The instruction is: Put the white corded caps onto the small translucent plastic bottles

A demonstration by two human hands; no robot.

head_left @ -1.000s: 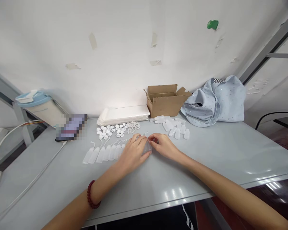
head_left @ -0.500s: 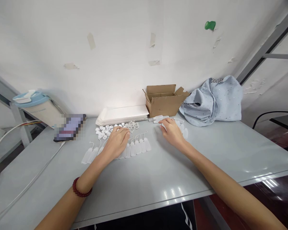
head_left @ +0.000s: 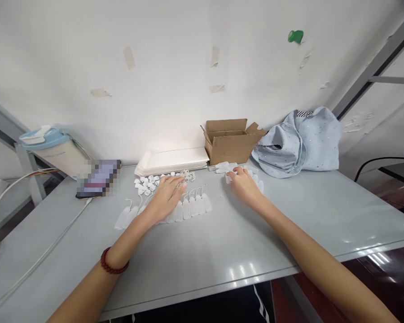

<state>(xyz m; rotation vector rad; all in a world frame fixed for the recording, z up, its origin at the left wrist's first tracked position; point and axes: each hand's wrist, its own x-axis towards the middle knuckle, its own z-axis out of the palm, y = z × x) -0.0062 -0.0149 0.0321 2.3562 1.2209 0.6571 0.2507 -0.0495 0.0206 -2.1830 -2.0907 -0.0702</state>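
My left hand (head_left: 166, 195) reaches over a row of frosted plastic tags (head_left: 197, 204), its fingers stretched out and apart beside a small heap of white cords (head_left: 187, 175). It hides the middle of the row; the visible tags have cord loops at their far ends. Small white plastic pieces (head_left: 147, 183) lie scattered just beyond this hand. On the right, my right hand (head_left: 245, 187) is curled, with a frosted tag (head_left: 228, 178) pinched between thumb and fingertips. More loose tags (head_left: 226, 167) lie around it, partly covered by the hand.
Behind the tags are a stack of white sheets or envelopes (head_left: 173, 160) and an opened cardboard box (head_left: 230, 146). A light blue cloth bag (head_left: 299, 141) sits at the right. A phone (head_left: 99, 178) with a cable and a blue-lidded container (head_left: 52, 146) stand left.
My right hand has drawn slightly back and right, its fingers curling around a tag. My left hand's fingertips have shifted a little rightward, toward the cords.
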